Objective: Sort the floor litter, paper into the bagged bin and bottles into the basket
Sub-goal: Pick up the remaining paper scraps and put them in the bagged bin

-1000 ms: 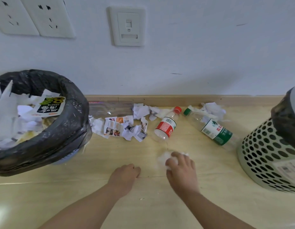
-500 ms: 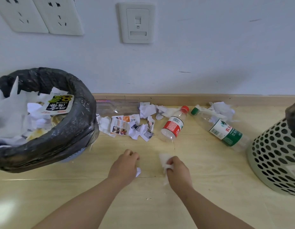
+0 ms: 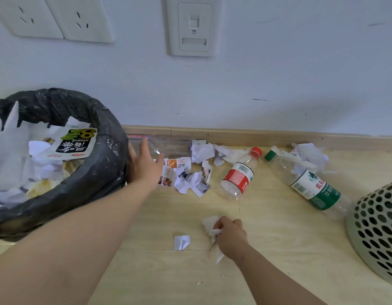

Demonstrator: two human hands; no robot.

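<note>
My right hand grips a crumpled white tissue low over the wooden floor. My left hand is stretched out with straight fingers beside the black-bagged bin, over torn printed paper scraps. A small folded white scrap lies on the floor left of my right hand. A red-labelled bottle and a green-labelled bottle lie on their sides near the wall. The perforated basket stands at the right edge.
The bin holds white paper and a printed wrapper. A clear plastic bottle lies along the baseboard behind my left hand. More crumpled white paper sits by the wall beyond the green bottle. Wall sockets and a switch are above.
My left hand has left the floor in front of me and reached forward to the scraps beside the bin, leaving a small white scrap behind. My right hand still holds the tissue.
</note>
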